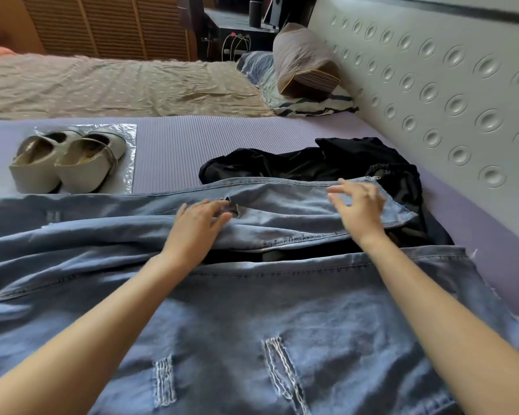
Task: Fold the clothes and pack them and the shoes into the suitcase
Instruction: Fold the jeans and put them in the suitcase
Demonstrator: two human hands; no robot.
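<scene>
**Q:** Where are the task items?

**A:** I am working on the jeans [252, 310], which are lying spread across the mat [222, 139] on the bed. The shoes [69, 158] are standing on a foil sheet [129, 151] at far left, just beyond the denim's edge. A black garment [327, 163] is lying bunched at far right, partly under the jeans. No suitcase is showing.

**Q:** Hand state?

**A:** The hands are apart and gripping nothing. My left hand [200, 218] is resting with straight fingers on the far leg, beside a rip. My right hand [358, 205] is hovering with fingers spread over the leg's right end. I cannot tell whether it is touching the cloth.

**Q:** Procedure for this step?

**A:** I am judging it as flattening before the first fold. Press both palms down, sweep outward from the middle, and line up the seams. Fold only once the creases are gone.

**Q:** Edges and clearance?

**A:** The headboard [432, 85] is standing close on the right, so I am advising folds toward the left. The black garment may drag along, so lift the denim clear of it. Bare mat is lying open between the shoes and that garment.
</scene>
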